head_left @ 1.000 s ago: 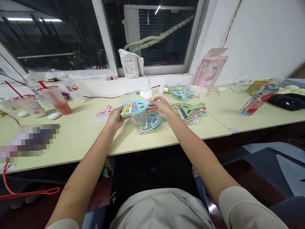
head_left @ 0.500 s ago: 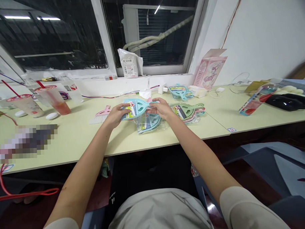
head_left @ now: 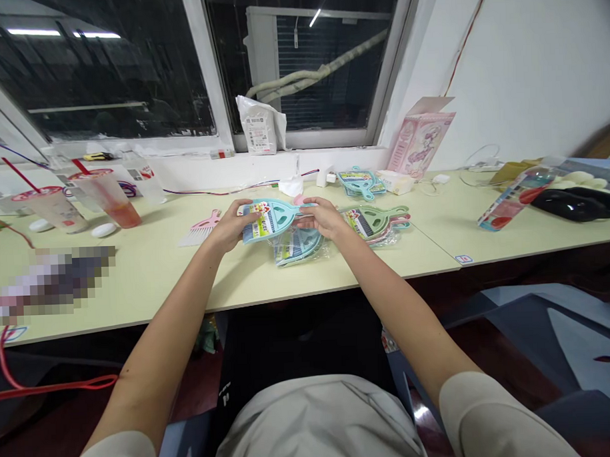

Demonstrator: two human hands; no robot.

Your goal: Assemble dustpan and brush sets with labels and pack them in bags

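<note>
A light-blue plastic mini dustpan point(head_left: 273, 218) with a colourful label is held above the table between both hands. My left hand point(head_left: 231, 226) grips its wide labelled end. Around its handle end my right hand point(head_left: 324, 218) is closed. Directly beneath lies another blue dustpan in a clear bag point(head_left: 298, 246). A green dustpan set point(head_left: 376, 221) on a pink one lies just right of my right hand. To the left of my left hand, a pink brush point(head_left: 201, 229) rests flat on the table.
Two lidded drinks with red straws point(head_left: 108, 197) stand at the left on the pale table point(head_left: 151, 274). More blue dustpans point(head_left: 359, 181), a pink box point(head_left: 421, 142), a white packet point(head_left: 259, 126) on the sill, and a black object point(head_left: 580, 202) at far right.
The blue dustpan has tilted so its labelled face turns more toward me, and my left hand has shifted its grip slightly upward on the wide end. Right hand barely moved.
</note>
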